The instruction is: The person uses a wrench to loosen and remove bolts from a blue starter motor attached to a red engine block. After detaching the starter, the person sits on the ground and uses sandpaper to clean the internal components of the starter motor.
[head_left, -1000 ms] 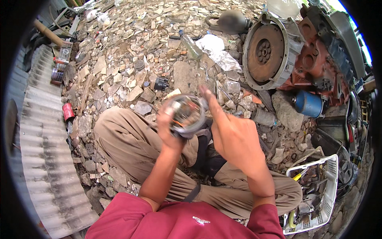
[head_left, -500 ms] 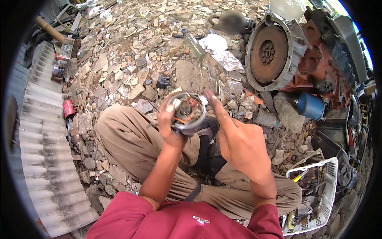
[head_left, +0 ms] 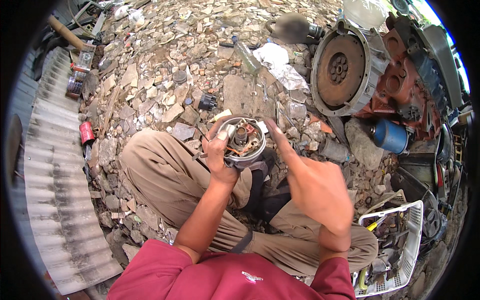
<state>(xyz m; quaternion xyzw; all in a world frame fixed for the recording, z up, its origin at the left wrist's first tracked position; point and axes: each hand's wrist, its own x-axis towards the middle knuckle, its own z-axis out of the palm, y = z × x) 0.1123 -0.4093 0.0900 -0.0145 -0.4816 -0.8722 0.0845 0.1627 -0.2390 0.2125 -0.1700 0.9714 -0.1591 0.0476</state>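
My left hand [head_left: 218,155] is closed around a round metal ignition distributor [head_left: 245,159], thumb on its rim. Its top is uncovered, with a central shaft, reddish parts and an orange wire showing inside. My right hand [head_left: 317,187] is partly blurred, just right of the distributor. Its index finger stretches toward the housing's right edge and the other fingers curl under. A small white piece [head_left: 262,127] shows beside that fingertip; whether I touch it cannot be told. Beyond my hands, a black distributor cap [head_left: 207,102] lies on the stones.
Wrenches [head_left: 254,86], a glass bottle [head_left: 246,56] and a white cloth [head_left: 280,64] lie ahead on rubble. To the right stand an engine with a flywheel [head_left: 338,70], a blue canister [head_left: 390,135] and a white tool basket [head_left: 416,220]. Corrugated sheeting [head_left: 60,200] lies left.
The distributor has shifted slightly right and tilted, so its inside shows more clearly. My right hand has moved a little right and down, its finger still stretched out.
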